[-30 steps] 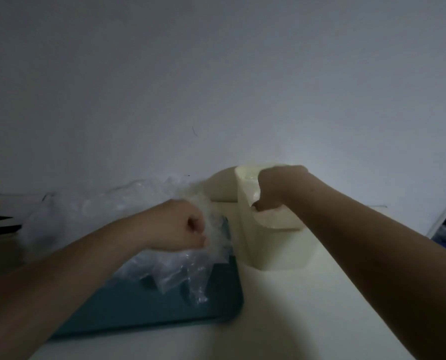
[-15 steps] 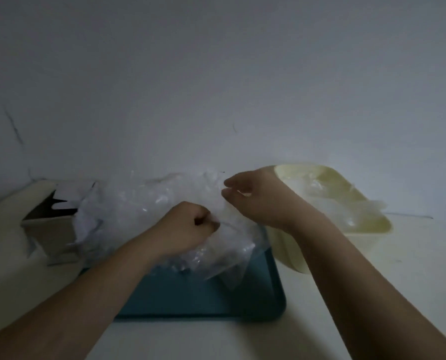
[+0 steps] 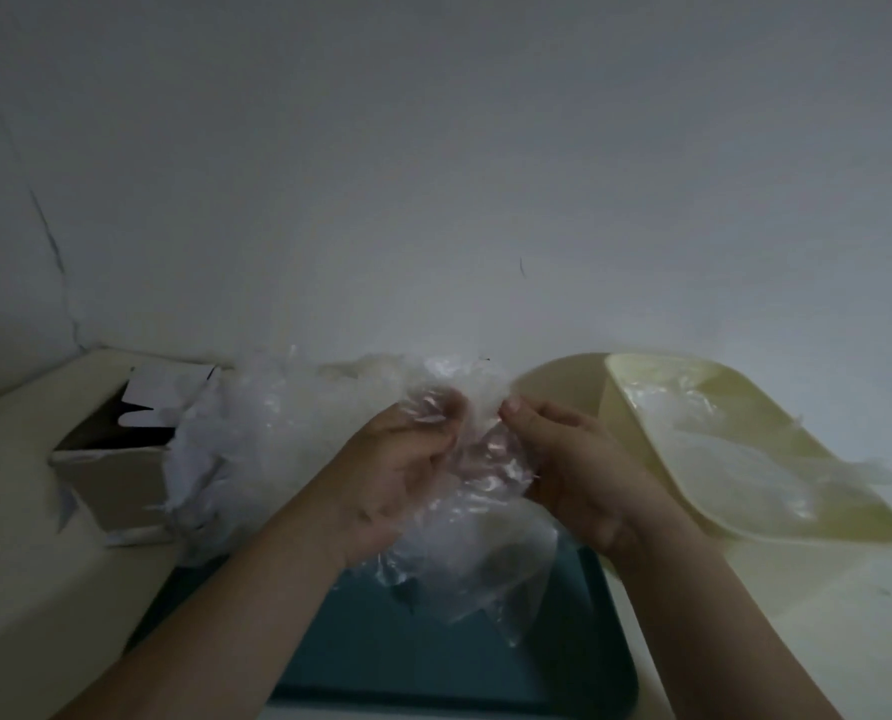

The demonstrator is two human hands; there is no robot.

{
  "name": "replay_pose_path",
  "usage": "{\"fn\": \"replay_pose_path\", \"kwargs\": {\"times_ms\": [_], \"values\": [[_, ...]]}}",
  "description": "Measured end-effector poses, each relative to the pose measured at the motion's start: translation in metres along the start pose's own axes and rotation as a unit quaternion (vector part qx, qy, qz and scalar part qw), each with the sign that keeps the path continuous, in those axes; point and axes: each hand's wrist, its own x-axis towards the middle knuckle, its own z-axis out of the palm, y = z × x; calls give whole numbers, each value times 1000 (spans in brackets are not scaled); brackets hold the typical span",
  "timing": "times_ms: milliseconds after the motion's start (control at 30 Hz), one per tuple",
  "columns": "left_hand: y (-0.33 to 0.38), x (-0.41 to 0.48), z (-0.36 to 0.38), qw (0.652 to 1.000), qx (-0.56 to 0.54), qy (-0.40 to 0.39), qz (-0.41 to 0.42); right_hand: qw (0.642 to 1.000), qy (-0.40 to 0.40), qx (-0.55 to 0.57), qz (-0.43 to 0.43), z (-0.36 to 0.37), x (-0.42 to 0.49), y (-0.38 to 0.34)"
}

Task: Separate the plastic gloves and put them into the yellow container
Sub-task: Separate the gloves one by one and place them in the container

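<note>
your left hand [image 3: 381, 475], right hand [image 3: 579, 475] both pinch thin clear plastic glove [image 3: 485, 532] between them; right hand newly joined.

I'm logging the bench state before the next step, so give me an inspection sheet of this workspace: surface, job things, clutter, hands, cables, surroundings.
Surface: cream table with a teal tray on it.
Job's things: pile of clear plastic gloves over the tray's far end; held glove above the tray; yellow container at right, with loose gloves in it.
Clutter: open cardboard box at left, beside the pile.
Hands: left hand and right hand both pinch the held glove.
Cables: nothing seen.
Surroundings: plain wall with a crack at left; dim light.
</note>
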Motion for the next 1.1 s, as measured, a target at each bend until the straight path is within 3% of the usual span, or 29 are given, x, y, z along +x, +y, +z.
{"fn": "replay_pose_path", "kwargs": {"times_ms": [67, 133, 233, 333, 433, 533, 700, 767, 933, 1033, 1100], "values": [[-6, 1, -6, 1000, 21, 16, -3, 997, -3, 72, 7, 0, 1, 1], [-2, -1, -5, 998, 55, 20, -15, 994, 47, 95, -18, -2, 3, -2], [4, -3, -5, 994, 62, 91, -27, 988, 134, 14, -81, -1, -3, -13], [9, -9, -8, 989, -40, 128, -59, 988, 97, -63, -106, 0, -14, -23], [12, -12, -8, 988, 37, 94, -120, 986, 26, -125, -107, 3, -19, -24], [6, -13, -5, 988, 137, 44, -60, 986, 20, -140, -84, 7, -18, -21], [5, -14, 4, 986, 145, 64, 49, 987, 17, -147, 65, 6, -15, -12], [4, -14, 7, 983, 147, 79, 72, 988, 23, -126, 85, 6, -12, -10], [3, -14, 6, 962, 221, 133, 88, 997, 52, -46, 25, 2, -7, -6], [2, -13, -2, 948, 239, 191, 86, 977, 121, -163, -58, 1, -12, -14], [0, -11, -6, 904, 338, 238, 109, 944, 156, -271, -102, 1, -20, -23]]}}
